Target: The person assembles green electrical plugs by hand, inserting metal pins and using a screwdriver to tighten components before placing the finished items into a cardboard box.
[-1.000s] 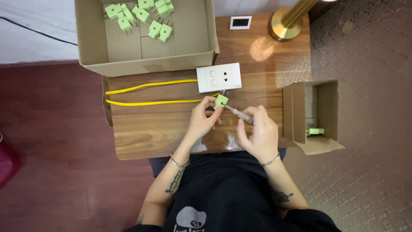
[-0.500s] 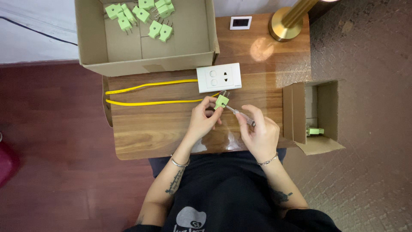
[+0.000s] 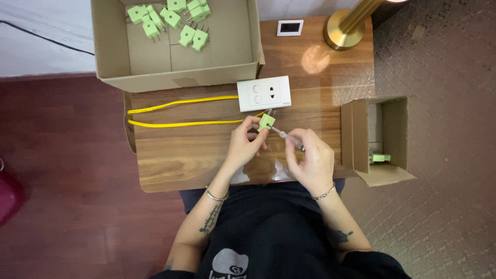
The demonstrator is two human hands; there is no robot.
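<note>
My left hand point(image 3: 243, 144) pinches a small green plug point(image 3: 266, 122) just above the wooden table point(image 3: 181, 155). Its metal prongs point toward a white wall socket plate point(image 3: 264, 93). In my right hand point(image 3: 311, 160) is a thin screwdriver point(image 3: 287, 137), its tip set against the plug. A yellow cable point(image 3: 175, 114) runs from the plate leftward in two strands across the table.
A large open cardboard box point(image 3: 175, 72) at the back holds several green plugs point(image 3: 175, 20). To the right, a small open cardboard box point(image 3: 380, 139) contains one green plug point(image 3: 381, 157). A brass lamp base point(image 3: 345, 32) and a small white device point(image 3: 290, 27) stand at the back right.
Both hands stay almost in place over the plug. The screwdriver has shifted only slightly in my right hand.
</note>
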